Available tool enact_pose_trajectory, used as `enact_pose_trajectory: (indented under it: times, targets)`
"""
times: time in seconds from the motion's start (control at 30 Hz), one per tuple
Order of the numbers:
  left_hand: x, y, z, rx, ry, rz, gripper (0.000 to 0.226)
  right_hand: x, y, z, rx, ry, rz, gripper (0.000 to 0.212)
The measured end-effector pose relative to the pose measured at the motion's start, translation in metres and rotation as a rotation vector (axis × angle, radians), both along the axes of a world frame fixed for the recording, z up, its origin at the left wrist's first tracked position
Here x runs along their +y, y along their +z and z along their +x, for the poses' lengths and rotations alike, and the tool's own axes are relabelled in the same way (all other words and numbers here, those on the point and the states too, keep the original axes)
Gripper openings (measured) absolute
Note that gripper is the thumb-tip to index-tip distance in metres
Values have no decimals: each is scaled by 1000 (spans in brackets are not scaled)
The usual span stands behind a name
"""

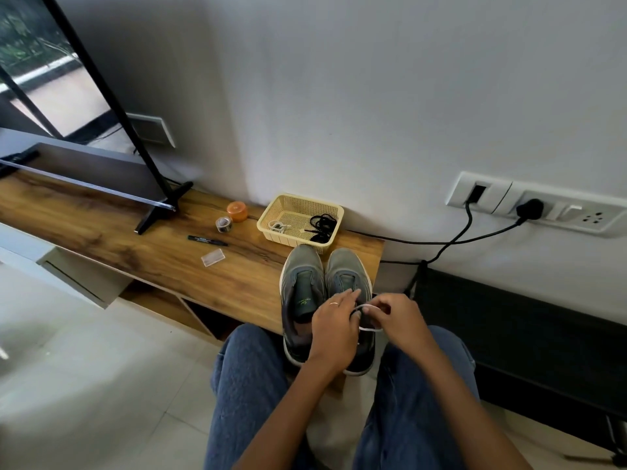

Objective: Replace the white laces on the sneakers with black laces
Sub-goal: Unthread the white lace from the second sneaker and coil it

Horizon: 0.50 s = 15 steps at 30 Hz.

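Two grey sneakers stand side by side on the wooden bench, toes toward the wall: the left sneaker (302,290) shows no lace, the right sneaker (346,269) is partly hidden by my hands. My left hand (334,323) rests over the right sneaker's opening with fingers reaching forward and the thumb against a white lace (368,329). My right hand (397,320) pinches that white lace, which loops between both hands. Black laces (322,227) lie bundled in the yellow basket (271,232) behind the sneakers, beside a small white lace bundle (279,227).
On the bench (163,259) lie a black marker (207,240), a clear plastic piece (213,258), a tape roll (224,224) and an orange container (237,211). A TV stand foot (163,208) sits at the left. Black cables (441,245) run from wall sockets on the right.
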<state>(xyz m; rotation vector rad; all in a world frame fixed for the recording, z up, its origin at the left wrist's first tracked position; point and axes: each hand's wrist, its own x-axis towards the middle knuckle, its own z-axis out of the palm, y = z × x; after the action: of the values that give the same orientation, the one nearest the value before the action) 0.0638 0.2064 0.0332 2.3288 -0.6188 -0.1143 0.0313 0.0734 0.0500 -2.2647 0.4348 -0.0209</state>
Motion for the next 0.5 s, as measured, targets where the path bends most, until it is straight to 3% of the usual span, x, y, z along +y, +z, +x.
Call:
enact_pose_trajectory:
  times: [0.2, 0.37, 0.5]
  targets:
    - [-2, 33, 12, 142, 26, -324, 20, 0, 50, 6, -202, -54, 108, 16]
    - [5, 61, 17, 428, 8, -600, 28, -6, 82, 10, -341, -170, 266, 12]
    - [17, 72, 19, 621, -90, -607, 28, -11, 95, 13, -462, -269, 338, 11]
